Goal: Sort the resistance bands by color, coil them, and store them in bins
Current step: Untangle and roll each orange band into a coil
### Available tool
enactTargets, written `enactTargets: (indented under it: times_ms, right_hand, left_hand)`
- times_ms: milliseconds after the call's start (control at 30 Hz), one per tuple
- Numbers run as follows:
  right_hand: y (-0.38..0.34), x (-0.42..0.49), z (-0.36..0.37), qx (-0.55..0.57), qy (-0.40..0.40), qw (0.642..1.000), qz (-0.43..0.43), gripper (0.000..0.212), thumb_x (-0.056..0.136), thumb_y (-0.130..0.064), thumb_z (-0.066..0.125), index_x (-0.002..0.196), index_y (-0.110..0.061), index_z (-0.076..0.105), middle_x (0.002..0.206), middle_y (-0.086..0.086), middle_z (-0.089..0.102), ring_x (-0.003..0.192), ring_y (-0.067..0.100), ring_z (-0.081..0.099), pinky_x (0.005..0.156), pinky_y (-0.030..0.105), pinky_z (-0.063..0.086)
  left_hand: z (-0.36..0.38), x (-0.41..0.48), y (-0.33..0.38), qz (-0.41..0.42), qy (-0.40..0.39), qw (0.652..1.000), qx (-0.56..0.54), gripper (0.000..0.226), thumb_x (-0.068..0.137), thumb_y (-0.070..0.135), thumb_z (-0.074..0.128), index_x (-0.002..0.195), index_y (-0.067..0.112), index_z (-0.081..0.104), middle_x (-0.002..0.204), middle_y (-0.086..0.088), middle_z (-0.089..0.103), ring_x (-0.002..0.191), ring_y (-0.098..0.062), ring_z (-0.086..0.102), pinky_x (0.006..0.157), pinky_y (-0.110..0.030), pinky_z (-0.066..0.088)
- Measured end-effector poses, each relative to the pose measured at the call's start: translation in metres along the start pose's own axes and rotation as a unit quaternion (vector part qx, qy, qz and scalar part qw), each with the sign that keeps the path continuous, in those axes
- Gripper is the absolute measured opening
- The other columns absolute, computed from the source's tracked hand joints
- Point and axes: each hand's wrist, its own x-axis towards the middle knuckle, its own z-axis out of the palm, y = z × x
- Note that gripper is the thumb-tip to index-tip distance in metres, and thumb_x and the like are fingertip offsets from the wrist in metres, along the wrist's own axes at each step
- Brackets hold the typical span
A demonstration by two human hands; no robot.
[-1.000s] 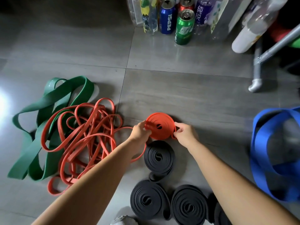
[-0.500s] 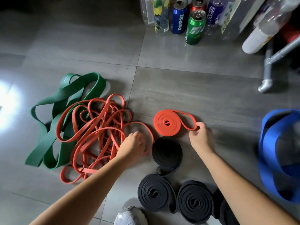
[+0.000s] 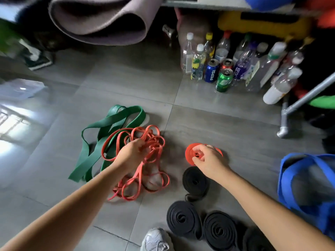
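Observation:
A tangle of thin red bands lies on the grey floor, overlapping wide green bands on its left. My left hand grips strands at the top of the red tangle. To the right lies a coiled red band, and my right hand pinches it at its centre. Three coiled black bands sit below it. Loose blue bands lie at the right edge.
Bottles and cans crowd the floor at the back right beside a metal frame leg. A rolled mat hangs at the top left. My shoe shows at the bottom. A clear lid lies at the far left.
My left hand moved left from beside the coil into the red tangle and took hold of strands. My right hand shifted from the coil's loose end onto its centre. The view tilted up.

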Motion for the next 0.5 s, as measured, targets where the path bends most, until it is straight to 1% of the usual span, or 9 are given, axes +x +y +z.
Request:
enactTargets:
  times_ms: [33,100,167,200,300,400,433,467,500]
  right_hand:
    - [-0.014,-0.008,-0.013,-0.010,0.001,1.000,-0.011,0.030,0.085,-0.023,0.061,0.115,-0.022,0.059,0.113,0.001,0.056,0.093,0.019,0.060,0.081,0.018,0.035]
    - [-0.045,-0.026,-0.039,-0.013,0.005,1.000,-0.028,0.033,0.085,-0.026,0.061,0.118,-0.025,0.057,0.115,0.001,0.054,0.091,0.017,0.058,0.086,0.022,0.040]
    - [-0.080,-0.045,-0.065,-0.013,0.010,0.999,-0.052,0.039,0.084,-0.026,0.064,0.123,-0.024,0.055,0.119,0.003,0.052,0.089,0.016,0.054,0.087,0.026,0.042]
    - [-0.099,-0.054,-0.078,-0.018,0.013,0.997,-0.067,0.044,0.083,-0.027,0.066,0.125,-0.023,0.054,0.121,0.004,0.052,0.090,0.018,0.054,0.085,0.026,0.041]
    - [-0.163,-0.085,-0.112,-0.017,0.029,0.993,-0.113,0.066,0.078,-0.035,0.071,0.136,-0.023,0.043,0.127,0.006,0.049,0.100,0.022,0.058,0.083,0.025,0.039]
    - [-0.232,-0.116,-0.134,0.044,0.059,0.982,-0.171,0.092,0.069,-0.038,0.078,0.145,-0.027,0.029,0.133,0.008,0.042,0.104,0.021,0.054,0.092,0.029,0.043]
    - [-0.253,-0.126,-0.138,0.074,0.060,0.977,-0.188,0.096,0.067,-0.037,0.081,0.146,-0.029,0.028,0.134,0.008,0.040,0.106,0.021,0.053,0.095,0.032,0.045]
    - [-0.271,-0.137,-0.140,0.101,0.057,0.971,-0.208,0.094,0.066,-0.034,0.083,0.144,-0.030,0.031,0.133,0.008,0.039,0.105,0.021,0.052,0.093,0.031,0.046]
    - [-0.284,-0.147,-0.139,0.119,0.057,0.965,-0.228,0.087,0.065,-0.031,0.084,0.140,-0.027,0.040,0.131,0.008,0.043,0.101,0.019,0.052,0.087,0.025,0.047]
  left_hand:
    - [-0.022,-0.004,0.004,-0.002,0.037,0.999,-0.029,0.009,0.090,0.028,0.059,0.083,0.022,0.061,0.070,0.006,0.060,0.065,-0.019,0.057,0.056,-0.025,0.041]
    - [-0.065,-0.016,0.018,0.002,0.081,0.992,-0.099,0.009,0.089,0.022,0.060,0.080,0.024,0.060,0.069,0.006,0.059,0.066,-0.020,0.057,0.060,-0.028,0.042]
    - [-0.109,-0.035,0.041,0.037,0.102,0.979,-0.172,0.021,0.090,0.012,0.059,0.079,0.030,0.059,0.074,0.004,0.062,0.070,-0.020,0.057,0.067,-0.033,0.046]
    - [-0.132,-0.048,0.055,0.063,0.117,0.971,-0.199,0.023,0.090,0.009,0.059,0.081,0.030,0.060,0.076,0.002,0.062,0.070,-0.019,0.057,0.068,-0.032,0.047]
    - [-0.202,-0.093,0.103,0.146,0.153,0.942,-0.261,0.026,0.090,0.005,0.058,0.084,0.030,0.062,0.070,0.001,0.055,0.057,-0.015,0.048,0.058,-0.027,0.043]
    - [-0.258,-0.148,0.143,0.216,0.165,0.912,-0.307,0.028,0.090,0.000,0.056,0.085,0.028,0.060,0.067,0.003,0.054,0.050,-0.004,0.049,0.054,-0.024,0.042]
    - [-0.272,-0.168,0.152,0.233,0.167,0.905,-0.314,0.026,0.090,-0.001,0.056,0.088,0.025,0.060,0.068,0.003,0.056,0.049,0.002,0.050,0.052,-0.020,0.045]
    - [-0.286,-0.186,0.160,0.246,0.172,0.900,-0.317,0.024,0.091,-0.001,0.055,0.089,0.022,0.061,0.070,0.004,0.058,0.050,0.004,0.052,0.053,-0.017,0.046]
    - [-0.297,-0.204,0.165,0.256,0.179,0.894,-0.321,0.023,0.091,0.000,0.055,0.088,0.021,0.061,0.071,0.005,0.060,0.052,0.004,0.054,0.054,-0.016,0.048]
